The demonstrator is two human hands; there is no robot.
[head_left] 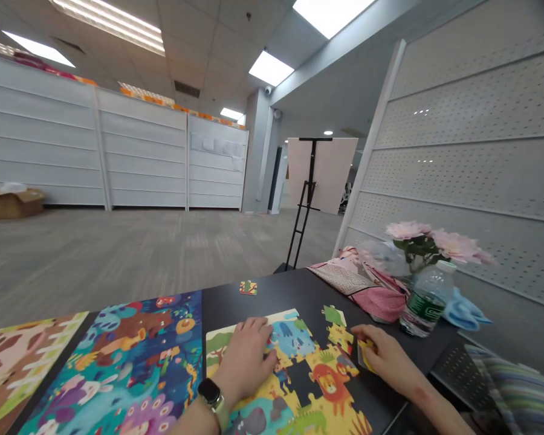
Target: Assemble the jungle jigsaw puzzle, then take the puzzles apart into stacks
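Note:
My left hand (247, 356), wearing a black-faced wristwatch (210, 393), lies palm down on a partly assembled animal jigsaw puzzle (330, 386), its fingertips against a blue elephant piece (292, 338). My right hand (387, 356) pinches a yellow puzzle piece (366, 355) at the puzzle's right side. Just above that hand are a green piece (334, 315) and a yellow piece (340, 338). A dark gap shows in the puzzle below the blue piece. One loose piece (248, 287) lies farther off on the black table (294, 296).
Two colourful picture boards (118, 362) lie at the table's left. At the right stand a water bottle (428, 299) and pink artificial flowers (430, 238), beside a pink cloth bag (381, 305) and blue cloth (465, 311). A perforated panel (471, 151) rises behind them.

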